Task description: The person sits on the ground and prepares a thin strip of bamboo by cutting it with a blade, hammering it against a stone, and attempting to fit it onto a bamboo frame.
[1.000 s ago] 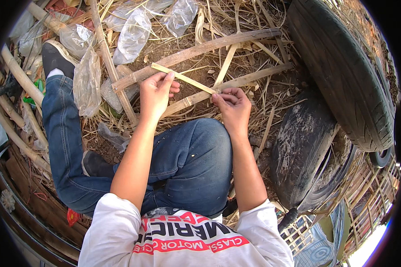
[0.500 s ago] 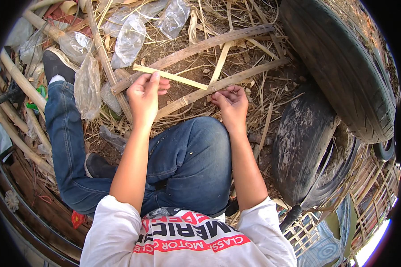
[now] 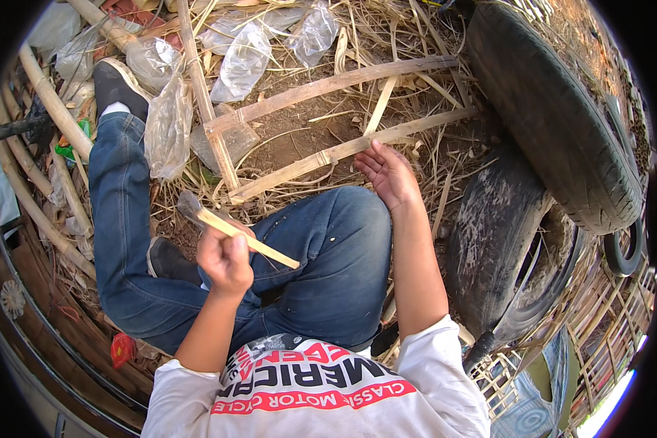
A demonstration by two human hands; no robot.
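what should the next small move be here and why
Probably bring the right hand across to steady the pale strip: the left hand alone grips it, one end sticks out over the jeans, and the right hand looks empty, close to the nearer bamboo pole.

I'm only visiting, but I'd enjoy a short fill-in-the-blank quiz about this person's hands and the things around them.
1. The person's ____ hand grips the pale strip.
2. Of open and clenched, the other hand is ____.
3. The large tyres are on the person's ____ side.
4. The colour of the jeans is ____.

Missing words: left; open; right; blue.
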